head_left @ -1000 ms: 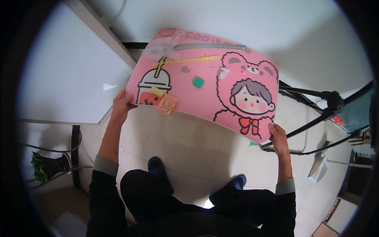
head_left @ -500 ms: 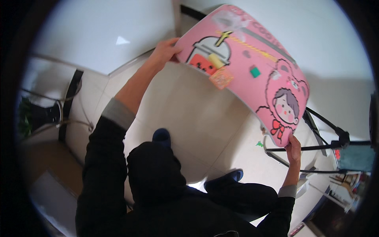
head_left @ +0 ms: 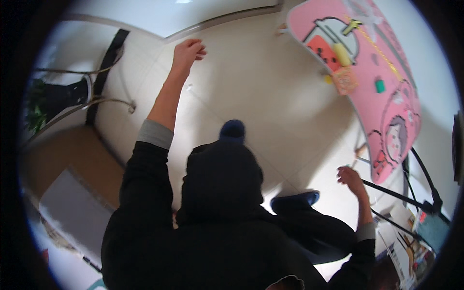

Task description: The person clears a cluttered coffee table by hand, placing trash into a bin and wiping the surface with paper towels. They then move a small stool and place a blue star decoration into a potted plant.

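At the upper right stands a low pink table point(head_left: 372, 104) with cartoon pictures and a curved front edge. My left hand point(head_left: 189, 52) is over the floor, well apart from it, holding nothing, its fingers loosely bent. My right hand point(head_left: 351, 180), also holding nothing, is just off the table's near corner with its fingers slightly curled. On the tabletop lie a small green block point(head_left: 380, 86), a yellow cylinder point(head_left: 341, 54), an orange patterned square point(head_left: 344, 80) at the edge, a yellow twisted strip point(head_left: 382, 52) and clear plastic point(head_left: 363, 10).
A black metal frame point(head_left: 427, 205) stands by my right hand. White furniture point(head_left: 159, 19) borders the tiled floor point(head_left: 285, 111) ahead. To the left are a plant in a dark pot point(head_left: 63, 94) and a brown box-like surface point(head_left: 67, 159). My feet wear blue slippers point(head_left: 233, 130).
Both hands have let go of the pink table, which they gripped by its two ends. My left hand has drawn away from it. The view has shifted, placing the table farther right.
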Tool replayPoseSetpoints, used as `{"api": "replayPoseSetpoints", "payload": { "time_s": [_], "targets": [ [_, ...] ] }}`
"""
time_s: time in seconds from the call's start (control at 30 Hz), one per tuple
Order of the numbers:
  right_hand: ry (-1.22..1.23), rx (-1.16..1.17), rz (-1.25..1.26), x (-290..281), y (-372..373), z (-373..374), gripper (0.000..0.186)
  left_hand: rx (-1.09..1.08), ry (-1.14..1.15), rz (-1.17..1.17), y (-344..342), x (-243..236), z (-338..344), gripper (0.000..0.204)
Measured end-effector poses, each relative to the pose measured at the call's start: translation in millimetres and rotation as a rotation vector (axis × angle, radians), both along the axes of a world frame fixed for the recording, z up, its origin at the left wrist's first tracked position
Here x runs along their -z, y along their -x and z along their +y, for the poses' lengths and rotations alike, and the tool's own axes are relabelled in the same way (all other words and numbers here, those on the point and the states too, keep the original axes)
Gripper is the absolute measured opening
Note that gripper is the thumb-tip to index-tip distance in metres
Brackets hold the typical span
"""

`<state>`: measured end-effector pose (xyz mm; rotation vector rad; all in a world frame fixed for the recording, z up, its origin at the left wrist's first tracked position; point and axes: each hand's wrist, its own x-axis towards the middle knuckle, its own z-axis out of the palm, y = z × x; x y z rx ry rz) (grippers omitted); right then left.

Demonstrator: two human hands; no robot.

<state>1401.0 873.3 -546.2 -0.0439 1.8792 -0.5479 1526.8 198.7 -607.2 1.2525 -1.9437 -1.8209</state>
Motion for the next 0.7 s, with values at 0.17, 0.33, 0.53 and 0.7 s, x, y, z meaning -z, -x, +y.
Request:
{"api": "replayPoseSetpoints", "payload": {
  "time_s": [0.17,0.33,0.53,0.7],
  "targets": [
    [0.106,-0.196,0.497,78,62,-105,0.038,-0.090,0.381,-0.475,-155,55,-61,0.035],
    [0.259,-0.308,0.973,172,134,-189,0.031,0.089,0.439,-0.660,-204,92,-29,0.054],
    [0.265,-0.312,1.070,212,163,-229,0.028,0.376,0.745,-0.412,-161,154,6,0.045],
    [0.124,-0.402,0.707,169,111,-257,0.029,0.478,0.752,-0.458,-148,147,19,0.019]
  ]
}}
